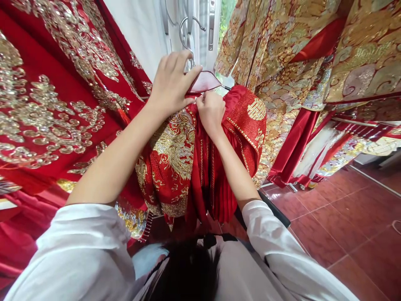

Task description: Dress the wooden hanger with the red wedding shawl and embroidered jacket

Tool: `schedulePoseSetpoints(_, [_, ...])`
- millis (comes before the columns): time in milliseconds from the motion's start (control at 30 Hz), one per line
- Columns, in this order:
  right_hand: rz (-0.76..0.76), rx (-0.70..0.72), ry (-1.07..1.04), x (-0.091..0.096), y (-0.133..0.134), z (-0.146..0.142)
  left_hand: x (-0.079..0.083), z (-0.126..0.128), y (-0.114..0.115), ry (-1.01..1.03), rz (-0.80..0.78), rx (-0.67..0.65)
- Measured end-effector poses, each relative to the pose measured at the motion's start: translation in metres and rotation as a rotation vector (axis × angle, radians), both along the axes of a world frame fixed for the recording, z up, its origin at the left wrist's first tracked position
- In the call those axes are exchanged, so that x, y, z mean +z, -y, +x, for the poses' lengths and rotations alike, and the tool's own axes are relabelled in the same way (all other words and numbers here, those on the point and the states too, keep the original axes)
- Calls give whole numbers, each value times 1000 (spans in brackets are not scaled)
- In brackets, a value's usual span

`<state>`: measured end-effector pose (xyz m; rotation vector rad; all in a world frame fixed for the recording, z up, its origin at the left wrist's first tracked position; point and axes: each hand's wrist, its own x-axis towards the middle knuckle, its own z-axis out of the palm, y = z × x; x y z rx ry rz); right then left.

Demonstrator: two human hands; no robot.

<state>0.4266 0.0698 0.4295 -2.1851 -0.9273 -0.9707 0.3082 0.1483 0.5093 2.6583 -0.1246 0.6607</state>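
Observation:
A red skirt point(175, 154) with gold embroidery and pleats hangs in front of me, its top edge at the height of my hands. My left hand point(171, 83) is bent over this top edge by the hanger, its thumb low against the red cloth and its other fingers partly hidden. Close beside it, my right hand point(211, 110) is closed, pinching the same edge; the fingertips of both hands nearly meet. Between and behind them shows a pale pink, dark-edged piece point(204, 81). Above is the metal hanger hook point(184, 31). A red flap with a gold emblem point(257, 109) folds out at the right.
Red garments with gold sequins point(59, 121) hang close on the left. Gold-patterned garments point(278, 58) hang on the right. Behind is a white door frame with a metal latch point(211, 29). Red floor tiles point(335, 221) lie below right.

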Motion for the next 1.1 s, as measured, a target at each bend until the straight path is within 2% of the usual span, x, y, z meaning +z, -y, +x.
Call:
schedulePoseSetpoints(100, [88,-117,-125,4,4,-10,-1,15,7,-21,-106,-19])
schedulePoseSetpoints(200, [46,-71,-77,3,2,-9,-5,27,14,16,-143,-1])
schedulePoseSetpoints(300, [69,-11,-41,0,0,-8,-7,33,13,93,-141,44])
schedulePoseSetpoints(400, [52,-32,-58,5,12,-16,-9,34,7,139,-128,58])
schedulePoseSetpoints(500, [66,-54,-2,27,38,-18,-12,33,2,56,-183,18])
schedulePoseSetpoints(567, [93,-94,19,51,57,-7,-14,34,2,-13,-225,-12])
schedulePoseSetpoints(633, [20,-104,-19,78,68,13,-16,36,6,-33,-255,-21])
schedulePoseSetpoints(667, [-76,-49,-61,91,70,24,-17,37,8,-29,-267,-24])
schedulePoseSetpoints(733, [-340,151,-211,113,67,47,-20,40,12,-9,-293,-36])
schedulePoseSetpoints(800, [-577,368,-464,125,58,65,-22,43,14,12,-317,-47])
schedulePoseSetpoints(833, [-646,438,-590,128,53,72,-23,45,15,30,-321,-43])
schedulePoseSetpoints(933, [-688,507,-817,128,41,82,-24,48,14,122,-282,25])
schedulePoseSetpoints(1100, [-497,415,-818,122,30,82,-24,49,15,209,-180,114])
